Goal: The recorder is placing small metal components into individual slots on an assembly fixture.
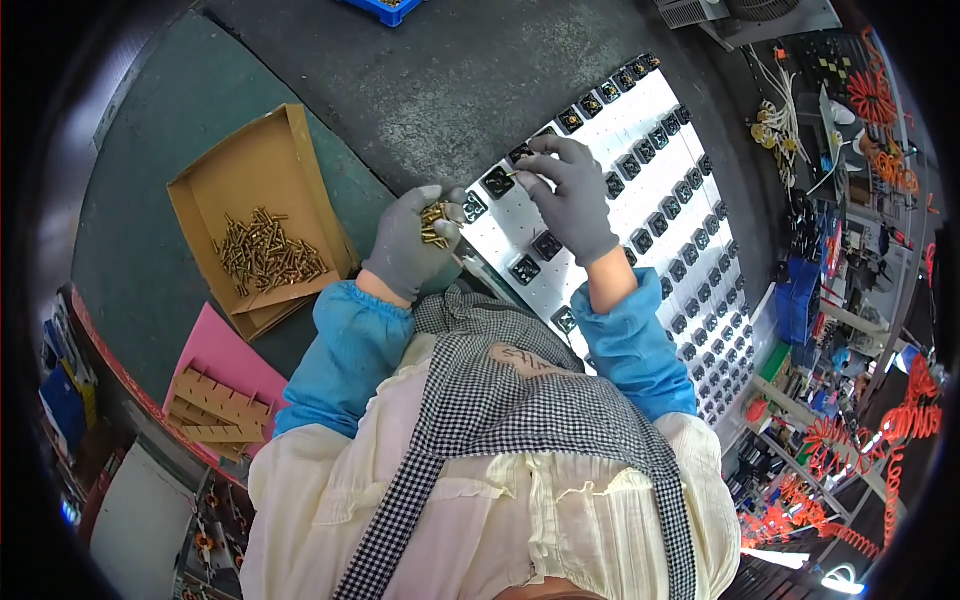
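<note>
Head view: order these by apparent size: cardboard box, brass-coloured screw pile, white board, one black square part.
1. White board
2. Cardboard box
3. Brass-coloured screw pile
4. Black square part, whichever one

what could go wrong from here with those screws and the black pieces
1. The left hand holds a bunch of brass-coloured screws by the edge of the white panel; one might slip out and fall.
2. The right hand is at a small black piece with others close by, and might nudge one if they are loose.
3. The left sleeve is near the open cardboard box of loose screws; a bump might spill some.
</note>
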